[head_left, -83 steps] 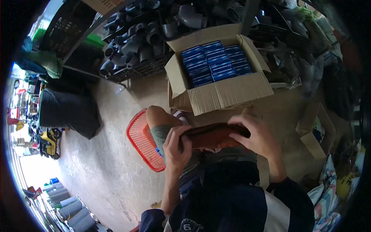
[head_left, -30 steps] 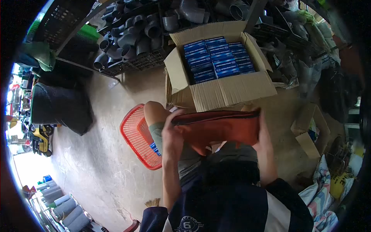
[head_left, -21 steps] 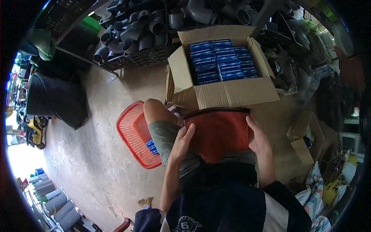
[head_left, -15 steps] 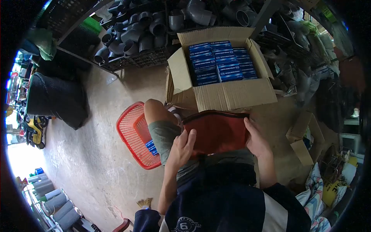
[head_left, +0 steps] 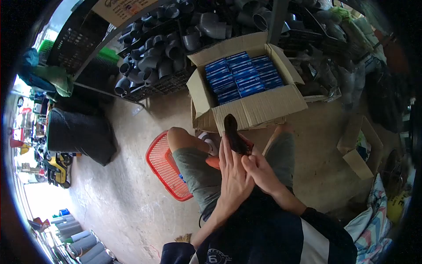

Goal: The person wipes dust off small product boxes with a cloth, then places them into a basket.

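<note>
person seated, dark striped shirt (head_left: 272, 237) at bottom centre, knees in grey shorts (head_left: 200, 169) spread apart. both hands meet mid-frame over the lap. left hand (head_left: 233, 176) flat and upright, fingers straight and together, palm pressed against the right hand (head_left: 261, 171). right hand's fingers curl in and pinch the lower end of a red bag (head_left: 235, 136), squashed narrow between the two hands. bag shows dark along its top edge, sticks up from the hands toward the box, a bit of orange-red fabric peeks out left of the left hand near the knee. bag sits centre frame, above the lap, just in front of the box flap.

left of the knee: red basket (head_left: 165, 165) on the concrete floor (head_left: 118, 193), its right side hidden by the leg, something blue just visible inside by the shorts.

just beyond the hands: open carton (head_left: 259, 110), flaps out, packed with rows of blue boxes (head_left: 241, 79). upper centre of frame.

right edge: small open carton (head_left: 362, 149), tilted, striped cloth (head_left: 373, 215) lower right.

left middle: black bundle (head_left: 79, 132) on the floor. behind it green cloth (head_left: 55, 75), upper left.

far, top of frame: rack of grey pipe fittings (head_left: 162, 48) in black crates, more clutter upper right, too dark to tell. grey pipes (head_left: 79, 242) lie in the lower left corner.
</note>
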A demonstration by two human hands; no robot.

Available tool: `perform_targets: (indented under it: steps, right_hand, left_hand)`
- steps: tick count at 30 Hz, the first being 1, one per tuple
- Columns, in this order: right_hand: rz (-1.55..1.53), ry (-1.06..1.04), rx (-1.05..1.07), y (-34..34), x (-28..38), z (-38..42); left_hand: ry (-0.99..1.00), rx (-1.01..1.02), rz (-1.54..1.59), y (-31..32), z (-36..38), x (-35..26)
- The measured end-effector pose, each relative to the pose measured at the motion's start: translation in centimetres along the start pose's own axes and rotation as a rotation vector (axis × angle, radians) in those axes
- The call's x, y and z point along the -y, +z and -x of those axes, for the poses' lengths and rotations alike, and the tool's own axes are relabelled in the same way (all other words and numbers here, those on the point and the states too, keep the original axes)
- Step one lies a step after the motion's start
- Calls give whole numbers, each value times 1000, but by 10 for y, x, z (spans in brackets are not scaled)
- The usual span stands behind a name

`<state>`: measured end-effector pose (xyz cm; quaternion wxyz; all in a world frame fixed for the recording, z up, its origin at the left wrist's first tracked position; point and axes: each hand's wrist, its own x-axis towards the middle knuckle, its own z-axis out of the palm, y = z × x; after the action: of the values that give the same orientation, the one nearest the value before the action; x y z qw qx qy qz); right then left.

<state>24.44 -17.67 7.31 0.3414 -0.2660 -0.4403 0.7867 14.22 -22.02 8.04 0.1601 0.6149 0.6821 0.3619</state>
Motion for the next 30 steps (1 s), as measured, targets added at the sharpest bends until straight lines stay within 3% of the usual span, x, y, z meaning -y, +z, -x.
perform_targets:
  steps: [2,5,11,12,15,17,18,21,25,26,29,30]
  right_hand:
    - [-68,1,37,-2,2,3]
    - [-147,43,6,-13,5,8]
    - [-287,192,-208,-40,5,16]
    - [-291,216,-237,-45,5,16]
    - [-186,153,-203,-52,13,19]
    - [-201,171,-117,-59,21,19]
    - [-208,181,-68,-60,24,18]
    - [-92,230,-242,-60,36,10]
    - [-142,232,-257,-78,29,4]
    - [-144,204,-242,-78,31,4]
    - [-48,131,-157,-72,19,5]
    - [-2,110,-122,-69,8,5]
  left_hand:
    - [-26,-5,38,6,1,-12]
    - [-94,119,-150,9,5,-29]
    - [284,181,-114,5,25,-11]
    - [269,56,-57,5,23,-8]
    - [-34,-147,361,3,5,1]
    - [-387,70,735,-5,0,23]
    - [-456,197,1037,-6,-6,34]
    - [-412,456,883,-14,-5,49]
    - [-308,361,678,-14,-6,29]
    - [-400,317,711,-14,-6,25]
    - [-412,-31,832,2,-16,10]
    - [-452,-1,848,1,-18,12]
